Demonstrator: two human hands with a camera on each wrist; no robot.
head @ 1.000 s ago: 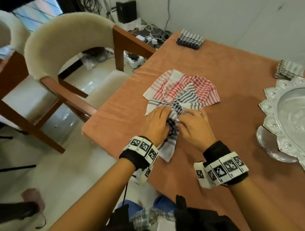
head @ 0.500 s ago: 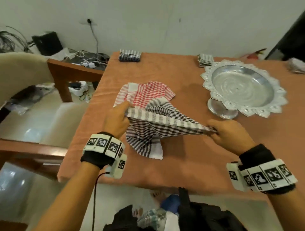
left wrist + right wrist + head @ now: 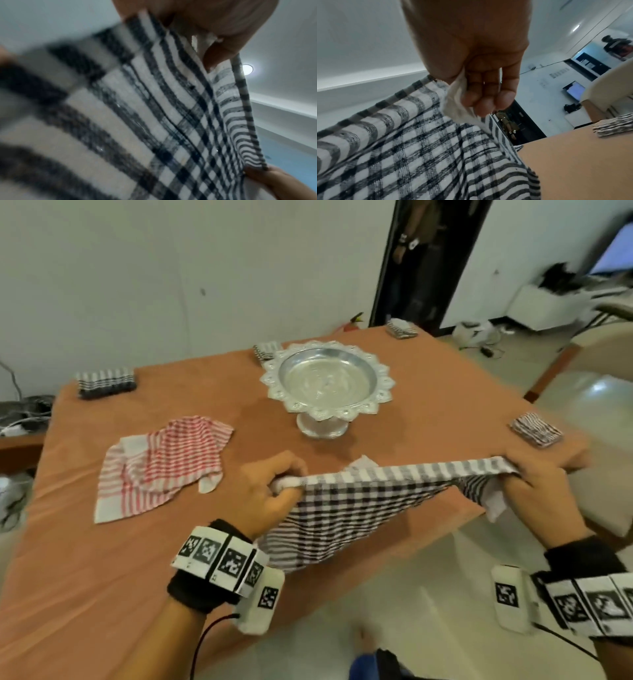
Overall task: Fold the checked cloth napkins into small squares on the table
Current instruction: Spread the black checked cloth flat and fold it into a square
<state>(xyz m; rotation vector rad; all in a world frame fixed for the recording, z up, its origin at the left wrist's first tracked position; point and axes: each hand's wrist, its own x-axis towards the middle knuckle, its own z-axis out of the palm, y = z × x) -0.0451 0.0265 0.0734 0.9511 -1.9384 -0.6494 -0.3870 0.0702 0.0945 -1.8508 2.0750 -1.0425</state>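
Note:
A black-and-white checked napkin (image 3: 356, 508) hangs stretched in the air over the table's near right corner. My left hand (image 3: 274, 491) grips its left top corner and my right hand (image 3: 534, 487) grips its right top corner. The cloth fills the left wrist view (image 3: 154, 121), where my curled fingers (image 3: 217, 54) pinch its edge. In the right wrist view my fingers (image 3: 484, 97) curl round a white corner of the napkin (image 3: 412, 155). A crumpled red-and-white checked napkin (image 3: 161, 467) lies on the orange table (image 3: 102, 594) to the left.
A silver footed tray (image 3: 325, 385) stands mid-table. Folded black-striped napkins lie at the far left (image 3: 106, 381), behind the tray (image 3: 265, 350), far right corner (image 3: 400, 328) and right edge (image 3: 536, 429). A chair (image 3: 603, 347) stands to the right.
The black checked napkin came off the red one, was lifted and pulled wide between both hands. It now hangs over the near right corner; my view swung right.

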